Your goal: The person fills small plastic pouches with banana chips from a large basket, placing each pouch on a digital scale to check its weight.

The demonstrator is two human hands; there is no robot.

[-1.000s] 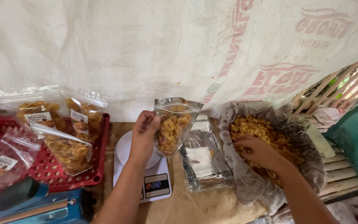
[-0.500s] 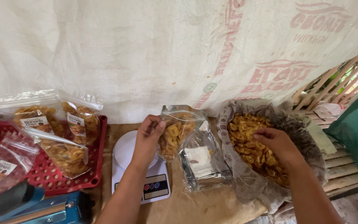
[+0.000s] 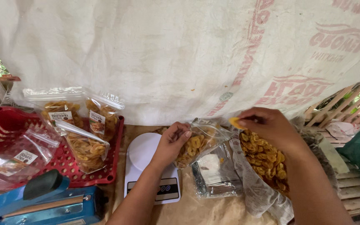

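Left hand [image 3: 172,143] gripping clear pouch [image 3: 200,143] of yellow chips tilted over white scale [image 3: 148,166], right hand [image 3: 271,127] pinching one chip [image 3: 235,122] at pouch mouth, above open sack [image 3: 267,166] of chips, filled white-labelled pouches [image 3: 80,125] in red tray [image 3: 5,129] left, blue sealer [image 3: 42,204] in front.

A pale woven sack cloth [image 3: 167,54] with faded red print hung behind the counter [image 3: 205,210]; daylight fell past wooden slats [image 3: 346,104] at right.

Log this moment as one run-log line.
left hand: holds clear pouch tilted beside scale | right hand: pinches chip at pouch mouth | sack of chips: open
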